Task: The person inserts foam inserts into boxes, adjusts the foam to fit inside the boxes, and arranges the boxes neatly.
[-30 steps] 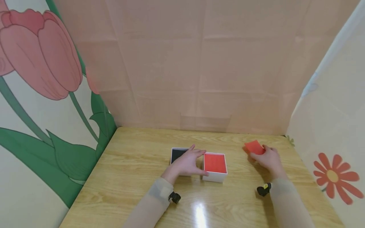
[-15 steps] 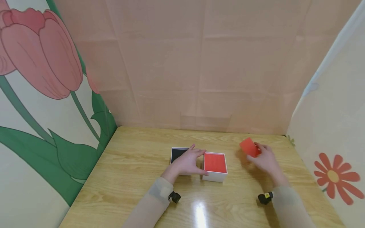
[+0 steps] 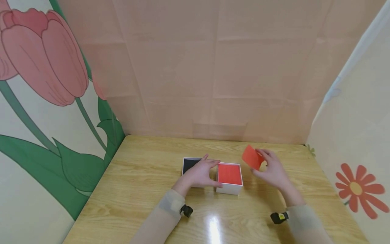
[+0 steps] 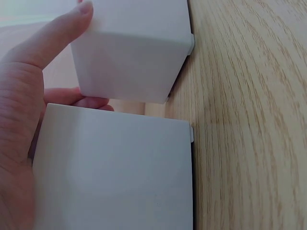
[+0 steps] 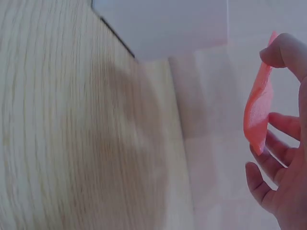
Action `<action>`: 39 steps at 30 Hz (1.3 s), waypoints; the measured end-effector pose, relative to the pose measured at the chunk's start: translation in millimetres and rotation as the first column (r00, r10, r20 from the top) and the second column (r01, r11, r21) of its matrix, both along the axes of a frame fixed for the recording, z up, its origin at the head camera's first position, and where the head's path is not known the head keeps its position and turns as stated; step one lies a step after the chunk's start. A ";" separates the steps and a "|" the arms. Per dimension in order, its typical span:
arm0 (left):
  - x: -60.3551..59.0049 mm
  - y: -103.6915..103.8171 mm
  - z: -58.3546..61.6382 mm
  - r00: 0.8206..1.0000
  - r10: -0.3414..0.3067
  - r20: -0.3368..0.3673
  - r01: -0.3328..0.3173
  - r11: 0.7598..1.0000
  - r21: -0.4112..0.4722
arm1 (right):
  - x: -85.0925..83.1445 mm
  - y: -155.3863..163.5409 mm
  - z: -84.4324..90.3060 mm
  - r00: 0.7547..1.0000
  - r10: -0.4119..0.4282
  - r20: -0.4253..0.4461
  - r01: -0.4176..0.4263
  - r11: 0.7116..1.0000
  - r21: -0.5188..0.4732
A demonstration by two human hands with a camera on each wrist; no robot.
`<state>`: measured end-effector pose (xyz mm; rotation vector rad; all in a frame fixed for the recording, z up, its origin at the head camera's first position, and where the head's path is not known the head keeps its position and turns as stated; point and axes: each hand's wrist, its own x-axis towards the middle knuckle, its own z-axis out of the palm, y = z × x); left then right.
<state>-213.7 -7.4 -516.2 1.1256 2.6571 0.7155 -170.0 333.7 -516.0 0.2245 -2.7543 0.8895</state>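
Observation:
In the head view my left hand (image 3: 199, 174) reaches over a white box with a black inside (image 3: 189, 165). Its thumb and fingertips grip the left side of a second white box (image 3: 229, 189), which shows a flat red surface just below its rim. The left wrist view has the thumb on that box's wall (image 4: 134, 67) and the other fingers behind. My right hand (image 3: 274, 171) pinches a thin, slightly bent red square sheet (image 3: 252, 158) by its edge, raised to the right of the red-filled box. From the right wrist, the sheet (image 5: 259, 105) appears nearly edge-on between thumb and fingers.
Both boxes stand side by side with a small gap on a wooden table (image 3: 143, 162). A pinkish cloth backdrop (image 3: 170, 67) rises behind the table's back edge. Flower-printed walls flank it on the left (image 3: 30, 189) and right (image 3: 359, 135).
My right hand has lifted the red sheet off the right part of the table and brought it left, closer to the boxes. The left hand and both boxes have stayed put.

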 end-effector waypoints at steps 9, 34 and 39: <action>-1.1 0.7 -0.9 1.000 0.002 -0.005 -0.001 1.000 0.007 | 9.7 -22.2 13.9 0.988 0.151 0.007 -0.151 0.986 0.063; -2.4 3.3 -2.2 1.000 -0.008 -0.004 0.009 1.000 0.018 | 14.9 -52.9 23.3 0.939 0.344 0.010 -0.341 0.925 0.170; -2.4 5.3 -2.1 1.000 -0.009 0.000 0.009 1.000 0.016 | 11.1 -57.0 23.1 0.933 0.359 0.007 -0.351 0.910 0.219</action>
